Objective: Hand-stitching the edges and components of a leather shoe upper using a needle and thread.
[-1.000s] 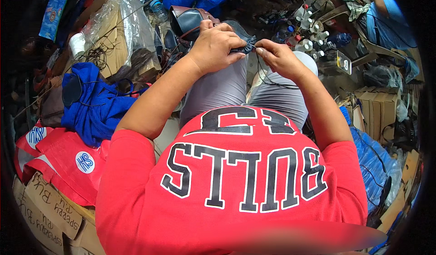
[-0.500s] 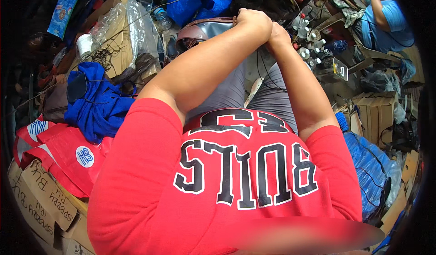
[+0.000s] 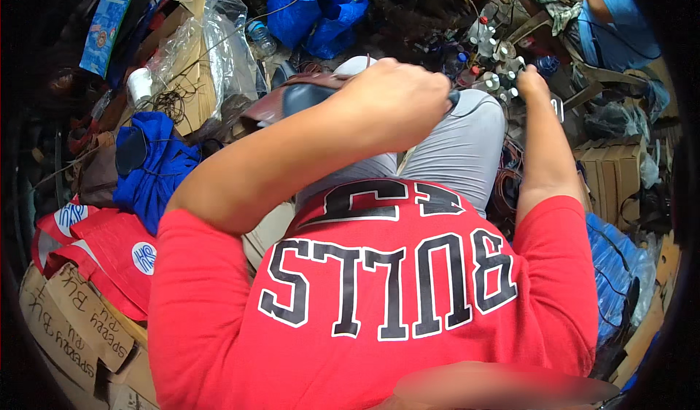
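My left hand (image 3: 408, 100) is closed above my lap. A small dark thing (image 3: 453, 100) pokes out by its fingers, too little of it showing to name. Well to the right, my right hand (image 3: 534, 85) is also closed, held up over the far right side of my knee; what it may grip is hidden. Across my left thigh lies a brown leather piece (image 3: 266, 107) with a smooth blue-grey part (image 3: 302, 98), partly behind my left forearm. I cannot tell whether my left hand touches it. Grey trousers (image 3: 459, 136) cover my knees.
Several white-capped bottles (image 3: 499, 52) stand just beyond my right hand. A blue plastic bag (image 3: 313, 12) lies ahead, flattened cardboard (image 3: 193, 103) and blue cloth (image 3: 149, 165) to the left. Cardboard boxes (image 3: 611, 180) stand at right. Another person in a blue shirt (image 3: 620, 31) is at far right.
My hands were together over the far side of my lap and are now apart. The right has swung right; the left has come nearer. The leather piece has shifted left and nearer.
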A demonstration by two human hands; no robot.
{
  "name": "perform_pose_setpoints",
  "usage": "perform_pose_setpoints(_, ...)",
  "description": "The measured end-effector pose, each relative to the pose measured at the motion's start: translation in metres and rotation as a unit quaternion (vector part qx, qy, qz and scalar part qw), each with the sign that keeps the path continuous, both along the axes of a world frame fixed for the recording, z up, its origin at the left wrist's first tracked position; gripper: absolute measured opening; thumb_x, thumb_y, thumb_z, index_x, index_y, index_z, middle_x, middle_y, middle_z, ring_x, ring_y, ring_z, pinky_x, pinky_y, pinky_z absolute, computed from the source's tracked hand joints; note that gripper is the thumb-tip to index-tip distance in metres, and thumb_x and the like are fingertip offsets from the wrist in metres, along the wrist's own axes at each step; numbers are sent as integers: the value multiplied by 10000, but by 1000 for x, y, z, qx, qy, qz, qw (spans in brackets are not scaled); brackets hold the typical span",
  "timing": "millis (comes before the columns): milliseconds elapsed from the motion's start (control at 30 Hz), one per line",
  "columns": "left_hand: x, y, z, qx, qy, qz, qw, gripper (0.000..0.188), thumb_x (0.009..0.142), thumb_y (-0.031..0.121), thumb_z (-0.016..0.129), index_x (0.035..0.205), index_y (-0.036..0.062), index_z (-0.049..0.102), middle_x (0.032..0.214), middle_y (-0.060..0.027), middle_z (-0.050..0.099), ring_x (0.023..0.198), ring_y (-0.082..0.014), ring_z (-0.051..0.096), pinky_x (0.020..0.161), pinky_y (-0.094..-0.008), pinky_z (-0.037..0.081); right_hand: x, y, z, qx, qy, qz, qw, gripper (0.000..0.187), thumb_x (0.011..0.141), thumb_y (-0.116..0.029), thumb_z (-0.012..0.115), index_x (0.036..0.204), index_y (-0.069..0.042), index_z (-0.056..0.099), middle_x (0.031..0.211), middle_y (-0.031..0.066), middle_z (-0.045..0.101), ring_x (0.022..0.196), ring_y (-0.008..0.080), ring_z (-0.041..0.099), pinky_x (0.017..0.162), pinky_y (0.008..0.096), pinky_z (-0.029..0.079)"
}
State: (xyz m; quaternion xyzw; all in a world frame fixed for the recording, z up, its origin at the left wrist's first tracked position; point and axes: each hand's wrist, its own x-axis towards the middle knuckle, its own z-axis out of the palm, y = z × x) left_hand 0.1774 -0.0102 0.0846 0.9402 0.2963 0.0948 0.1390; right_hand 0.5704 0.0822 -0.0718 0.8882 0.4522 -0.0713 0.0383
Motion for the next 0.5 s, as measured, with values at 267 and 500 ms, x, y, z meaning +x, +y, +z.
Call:
perform_pose_setpoints(267, -54, -30, 33, 11, 38, -9, 999, 182, 879, 182, 570, 779, 40, 514, 634, -130, 569, 604, -312, 579, 670, -390, 412, 77, -26, -31, -5, 20, -41, 999, 436, 909, -331, 411, 1213, -37, 519, 1216, 285, 533, 1154, 390, 518, 962, 464, 400)
perform_pose_setpoints(500, -112, 2, 45, 228, -11, 149, 962, 148, 866, 177, 584, 796, 67, 515, 680, -110, 549, 697, -301, 567, 627, -392, 381, 267, -136, -61, -19, 230, -149, 962, 575, 894, -448, 458, 1232, 8, 545, 1196, 212, 575, 1081, 315, 552, 917, 412, 411)
